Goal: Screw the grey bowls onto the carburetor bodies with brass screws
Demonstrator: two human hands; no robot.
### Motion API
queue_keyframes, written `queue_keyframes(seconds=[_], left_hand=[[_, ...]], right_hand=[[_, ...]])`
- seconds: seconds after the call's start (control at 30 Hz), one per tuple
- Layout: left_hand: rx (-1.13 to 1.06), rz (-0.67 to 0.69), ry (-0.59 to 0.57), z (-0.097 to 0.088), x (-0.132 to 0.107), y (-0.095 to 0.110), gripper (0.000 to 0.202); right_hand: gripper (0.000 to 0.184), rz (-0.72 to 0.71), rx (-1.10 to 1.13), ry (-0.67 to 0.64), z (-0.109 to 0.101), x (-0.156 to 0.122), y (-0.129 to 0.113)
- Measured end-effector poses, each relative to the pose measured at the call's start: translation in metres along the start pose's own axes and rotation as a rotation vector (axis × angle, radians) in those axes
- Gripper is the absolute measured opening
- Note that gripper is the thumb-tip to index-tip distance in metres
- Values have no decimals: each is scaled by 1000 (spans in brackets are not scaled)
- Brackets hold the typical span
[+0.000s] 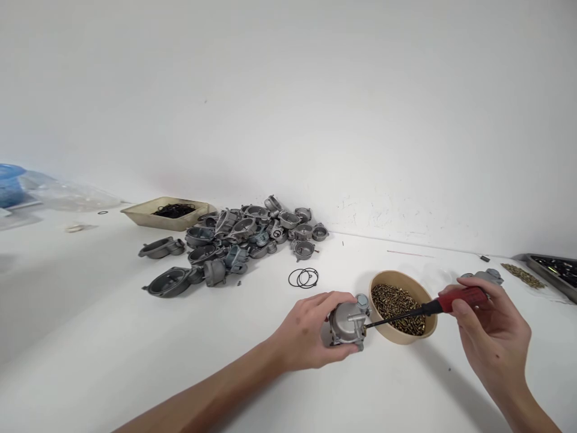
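Note:
My left hand (pixel 311 331) grips a silver-grey metal carburetor float bowl (pixel 346 322), fingers round its left side and thumb along its lower edge. A screwdriver (pixel 460 299) with a red and black handle is held in the fingers of my right hand (pixel 493 337). Its dark shaft points left and the tip meets the right side of the float bowl; the exact contact spot is too small to make out. Behind the shaft stands a tan round tub (pixel 403 337) filled with small brass-coloured screws (pixel 396 304).
A heap of grey metal bowls (pixel 243 228) lies at the back, beside a cream tray (pixel 157 219) of black rings. Thin black O-rings (pixel 304 278) lie nearer. At right are a grey casting (pixel 489 275), loose brass pieces (pixel 523 275) and a dark metal tray (pixel 552 270).

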State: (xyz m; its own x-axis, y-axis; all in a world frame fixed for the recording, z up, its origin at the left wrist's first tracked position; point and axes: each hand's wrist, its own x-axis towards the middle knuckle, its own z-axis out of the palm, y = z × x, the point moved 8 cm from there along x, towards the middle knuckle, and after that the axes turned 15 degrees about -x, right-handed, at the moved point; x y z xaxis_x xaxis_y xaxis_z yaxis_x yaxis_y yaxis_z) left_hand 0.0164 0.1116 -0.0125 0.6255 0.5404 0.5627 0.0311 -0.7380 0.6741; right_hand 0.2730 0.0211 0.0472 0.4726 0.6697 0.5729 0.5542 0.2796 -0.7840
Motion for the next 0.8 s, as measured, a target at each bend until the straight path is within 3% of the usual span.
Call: queue_keyframes(seconds=[0.8], left_hand=[[2,31,15,-1,0,1,56]], right_hand=[[23,27,49,-14,3,-1,-1]])
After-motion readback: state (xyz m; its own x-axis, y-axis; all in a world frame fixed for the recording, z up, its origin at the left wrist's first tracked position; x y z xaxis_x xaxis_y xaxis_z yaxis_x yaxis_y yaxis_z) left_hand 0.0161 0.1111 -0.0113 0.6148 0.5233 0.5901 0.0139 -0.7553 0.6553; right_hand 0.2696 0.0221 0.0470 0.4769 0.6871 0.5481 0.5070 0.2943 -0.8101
